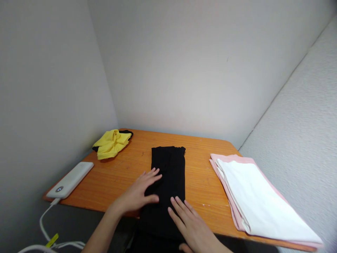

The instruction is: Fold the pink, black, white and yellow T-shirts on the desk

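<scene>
Soft light, dimmer at left

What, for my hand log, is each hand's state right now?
Left hand: open, fingers on the black cloth, not gripping it.
Right hand: open, fingers laid on the same cloth, not gripping it.

The centre cloth (173, 175) is black, the tabletop (202, 168) orange-brown.

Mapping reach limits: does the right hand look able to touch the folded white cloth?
Probably yes: between the right hand and white cloth lie just orange wooden tabletop and pink fabric.
</scene>
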A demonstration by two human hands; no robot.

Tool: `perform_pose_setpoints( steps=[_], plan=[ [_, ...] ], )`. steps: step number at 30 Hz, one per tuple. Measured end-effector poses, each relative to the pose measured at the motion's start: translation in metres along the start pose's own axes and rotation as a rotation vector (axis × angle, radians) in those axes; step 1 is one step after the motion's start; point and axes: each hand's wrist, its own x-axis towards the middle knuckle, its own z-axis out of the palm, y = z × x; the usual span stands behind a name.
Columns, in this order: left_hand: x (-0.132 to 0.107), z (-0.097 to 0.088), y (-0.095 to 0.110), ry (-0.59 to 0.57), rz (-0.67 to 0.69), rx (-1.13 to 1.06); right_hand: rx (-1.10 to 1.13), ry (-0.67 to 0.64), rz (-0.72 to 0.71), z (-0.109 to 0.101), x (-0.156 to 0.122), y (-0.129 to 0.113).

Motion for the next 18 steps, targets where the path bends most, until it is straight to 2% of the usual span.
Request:
perform_pose_setpoints(
  steps=[2,4,6,8,10,12,15,18],
  plan=[
    [-0.033,0.021,0.006,-0.155,0.026,0.035,-0.118,0.132,-0.053,0.011,-0.012,0.007],
    [-0.058,0.042,0.011,-0.209,0.031,0.082,-0.154,0.256,-0.127,0.011,-0.023,0.008],
    [-0.072,0.053,0.017,-0.147,0.035,0.111,-0.027,0.293,-0.170,0.002,-0.028,0.006],
    [-0.075,0.053,0.024,-0.059,0.042,0.073,0.215,0.322,-0.079,-0.014,-0.028,0.003],
    [-0.066,0.046,0.031,0.055,-0.008,-0.026,0.426,0.415,0.130,-0.030,-0.019,0.005],
    [-0.047,0.038,0.035,0.220,-0.138,-0.098,0.474,0.573,0.354,-0.042,-0.004,0.014],
    [-0.010,0.033,0.030,0.452,-0.358,-0.029,0.371,0.730,0.546,-0.045,0.020,0.032],
    [0.017,0.038,0.017,0.479,-0.579,0.103,0.172,0.740,0.714,-0.029,0.038,0.041]
  ],
)
